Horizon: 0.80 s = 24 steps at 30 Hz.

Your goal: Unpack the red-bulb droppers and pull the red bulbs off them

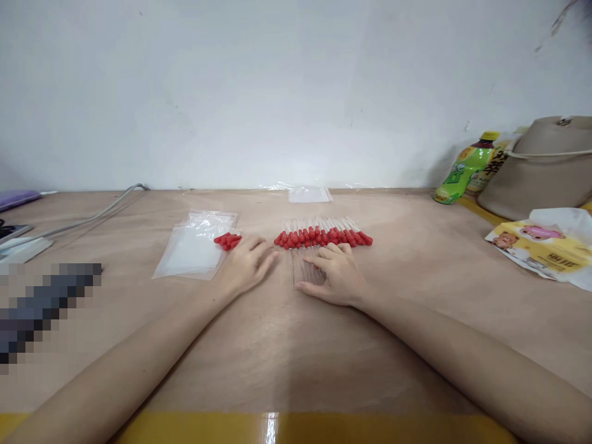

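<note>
A row of droppers with red rubber bulbs (319,236) lies across the middle of the table. Thin clear tubes (300,268) point from it toward me, and whitish tubes point away. My right hand (337,274) rests over the near tubes, thumb and fingers apart, with fingertips close to the bulbs; some tubes are hidden under it. To the left, my left hand (247,265) lies on the table with its thumb and fingers apart and nothing visible in them. Just beyond its wrist, a small heap of red bulbs (226,240) sits on clear plastic bags (187,250).
Another clear bag (309,195) lies by the wall. At right are a green drink bottle (465,169), a beige bucket-shaped bag (546,172) and a yellow printed packet (546,243). A grey cable (102,213) and a blurred-out dark object (50,308) are at left.
</note>
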### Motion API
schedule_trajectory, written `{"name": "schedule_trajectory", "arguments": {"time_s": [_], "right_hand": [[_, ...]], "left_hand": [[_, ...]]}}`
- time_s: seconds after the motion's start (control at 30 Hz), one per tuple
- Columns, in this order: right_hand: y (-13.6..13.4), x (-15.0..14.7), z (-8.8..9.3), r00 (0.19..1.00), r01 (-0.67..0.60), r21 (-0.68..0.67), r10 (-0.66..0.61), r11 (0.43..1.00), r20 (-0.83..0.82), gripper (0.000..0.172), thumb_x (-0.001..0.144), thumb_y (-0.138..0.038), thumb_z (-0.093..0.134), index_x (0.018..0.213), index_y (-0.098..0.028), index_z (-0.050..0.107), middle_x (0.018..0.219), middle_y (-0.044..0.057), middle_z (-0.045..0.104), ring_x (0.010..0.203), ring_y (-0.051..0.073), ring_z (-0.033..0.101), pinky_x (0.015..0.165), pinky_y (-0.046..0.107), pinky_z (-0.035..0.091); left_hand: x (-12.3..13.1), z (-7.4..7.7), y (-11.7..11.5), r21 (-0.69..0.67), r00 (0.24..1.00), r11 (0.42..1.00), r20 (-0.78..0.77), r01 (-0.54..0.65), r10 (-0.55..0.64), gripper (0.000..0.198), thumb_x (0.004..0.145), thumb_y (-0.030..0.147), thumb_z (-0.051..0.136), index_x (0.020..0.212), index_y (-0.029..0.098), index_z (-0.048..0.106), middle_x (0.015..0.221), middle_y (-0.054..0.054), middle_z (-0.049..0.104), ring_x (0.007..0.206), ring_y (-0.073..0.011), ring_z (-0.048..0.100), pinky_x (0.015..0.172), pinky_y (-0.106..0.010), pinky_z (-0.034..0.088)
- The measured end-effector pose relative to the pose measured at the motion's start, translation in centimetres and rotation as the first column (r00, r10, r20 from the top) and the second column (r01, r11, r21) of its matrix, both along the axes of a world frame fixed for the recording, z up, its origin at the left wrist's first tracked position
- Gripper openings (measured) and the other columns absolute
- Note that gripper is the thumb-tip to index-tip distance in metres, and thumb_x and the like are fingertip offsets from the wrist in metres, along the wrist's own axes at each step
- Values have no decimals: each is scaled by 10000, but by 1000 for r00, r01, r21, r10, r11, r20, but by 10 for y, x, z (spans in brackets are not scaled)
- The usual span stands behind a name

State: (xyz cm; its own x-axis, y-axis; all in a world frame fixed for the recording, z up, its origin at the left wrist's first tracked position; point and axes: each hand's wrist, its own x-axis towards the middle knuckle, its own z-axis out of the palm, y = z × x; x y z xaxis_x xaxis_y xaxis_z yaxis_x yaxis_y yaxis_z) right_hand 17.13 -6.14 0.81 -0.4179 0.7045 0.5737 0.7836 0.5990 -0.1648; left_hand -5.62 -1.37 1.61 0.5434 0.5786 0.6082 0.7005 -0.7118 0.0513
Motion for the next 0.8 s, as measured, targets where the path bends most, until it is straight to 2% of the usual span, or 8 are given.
{"name": "schedule_trajectory", "arguments": {"time_s": [0.17,0.27,0.4,0.53,0.63,0.8], "right_hand": [[0,2,3,997,20,-47,-23,999,-71,458,714,-565,579,967,-190,648,763,43,597,750,175,472,736,346,279],[3,8,5,990,63,-71,-71,996,-119,394,723,-505,603,951,-188,654,732,29,598,742,171,482,731,340,287],[6,22,4,978,116,-58,-125,992,-168,332,729,-465,610,914,-195,661,692,12,599,730,167,497,735,340,294],[3,37,-5,977,120,-24,-122,993,-173,281,753,-433,593,898,-202,659,666,6,588,701,158,505,749,346,316],[0,45,-11,977,101,-5,-100,995,-188,270,763,-410,584,919,-200,651,746,29,594,746,171,518,771,359,351],[-1,46,-12,983,8,25,-3,1000,-184,318,757,-386,591,1002,-187,624,961,84,580,886,203,525,802,377,401]], "left_hand": [[23,-5,-27,-260,998,963,29,67,-61,391,808,442,510,1084,165,499,1059,-86,580,996,-231,527,862,-390,441],[25,-6,-28,-361,997,929,13,81,-82,463,820,457,483,1164,151,436,1152,-114,549,1067,-252,513,887,-412,435],[23,-5,-25,-454,995,886,19,93,-95,447,844,438,447,1190,160,392,1201,-115,528,1080,-246,517,888,-408,431],[24,-7,-16,-359,993,933,111,9,34,311,851,404,441,1072,185,440,1092,-74,560,1014,-220,524,852,-378,427],[29,-7,-2,-255,981,964,152,-81,123,257,838,397,461,978,182,465,997,-64,558,964,-217,506,824,-367,417],[44,-3,22,-151,988,985,120,-80,99,260,807,424,500,875,176,467,882,-51,534,867,-205,489,770,-342,409]]}}
